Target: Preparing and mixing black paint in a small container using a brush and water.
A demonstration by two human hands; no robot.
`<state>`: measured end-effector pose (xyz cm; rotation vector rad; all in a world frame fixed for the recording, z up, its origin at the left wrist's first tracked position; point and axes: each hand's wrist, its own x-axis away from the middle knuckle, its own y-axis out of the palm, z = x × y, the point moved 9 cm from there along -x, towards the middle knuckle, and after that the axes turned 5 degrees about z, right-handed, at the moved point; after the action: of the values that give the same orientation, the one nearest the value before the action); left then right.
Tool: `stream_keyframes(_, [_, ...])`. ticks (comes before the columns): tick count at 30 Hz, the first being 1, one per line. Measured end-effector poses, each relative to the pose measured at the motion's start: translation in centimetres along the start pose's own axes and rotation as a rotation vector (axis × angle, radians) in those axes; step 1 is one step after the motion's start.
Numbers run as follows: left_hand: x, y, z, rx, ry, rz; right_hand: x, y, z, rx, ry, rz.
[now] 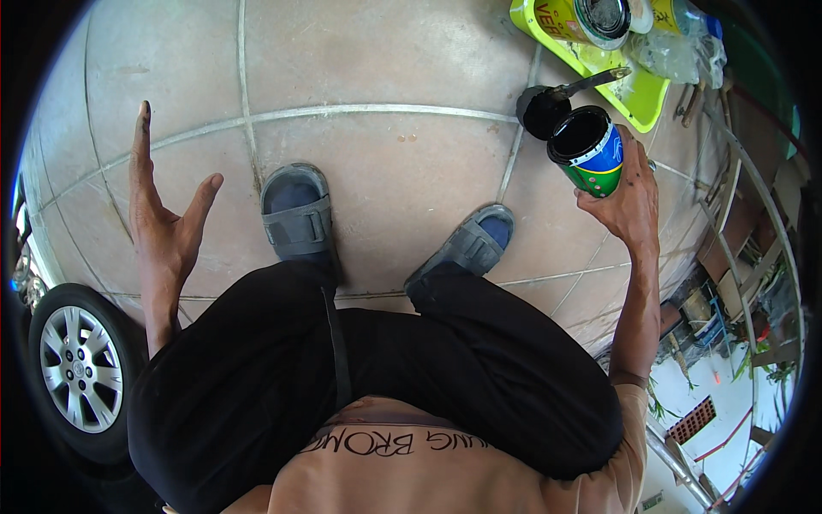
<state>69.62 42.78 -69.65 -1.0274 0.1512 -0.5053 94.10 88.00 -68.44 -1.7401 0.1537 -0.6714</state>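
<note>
My right hand point(632, 193) is wrapped round a blue and green paint can point(604, 169), held tilted with its dark open mouth facing up and away from me. Black stuff coats the inside of the can. Touching or just behind the can's rim is a round black lid or dish point(542, 112), with a dark-smeared brush or flat stick point(592, 82) lying across it. Dark smudges mark the right hand. My left hand point(171, 224) is held out over the floor at the left, empty, fingers stretched and thumb apart; a fingertip is stained black.
A yellow-green tray point(649, 96) at the far right holds another open can point(575, 19) and a clear plastic bag point(672, 58). A car wheel point(81, 368) stands at the left. Metal railings point(743, 163) and clutter line the right. My sandalled feet point(297, 214) rest on floor tiles point(385, 154).
</note>
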Motion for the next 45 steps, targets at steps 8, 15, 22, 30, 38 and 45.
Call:
stream_keyframes(8, [-0.1,0.1,0.2,-0.001,0.014,-0.004,0.4,0.0,0.4,-0.004,-0.011,0.026])
stream_keyframes(15, [0.0,-0.1,0.9,0.016,0.011,0.004,0.9,0.2,1.2,-0.07,-0.01,0.047])
stream_keyframes(22, [-0.5,-1.8,2.8,0.062,0.027,0.058,2.3,2.9,3.4,-0.298,0.028,0.135])
stream_keyframes(30, [-1.2,-1.4,13.0,-0.107,0.412,-0.315,3.2,6.0,5.4,-0.572,0.079,0.194])
stream_keyframes(38, [-5.2,8.9,20.9,0.121,0.43,-0.414,3.9,7.2,6.7,-0.697,0.056,0.285])
stream_keyframes(45, [-7.0,20.3,24.1,0.321,0.252,-0.177,4.1,8.3,6.9,-0.742,0.069,0.31])
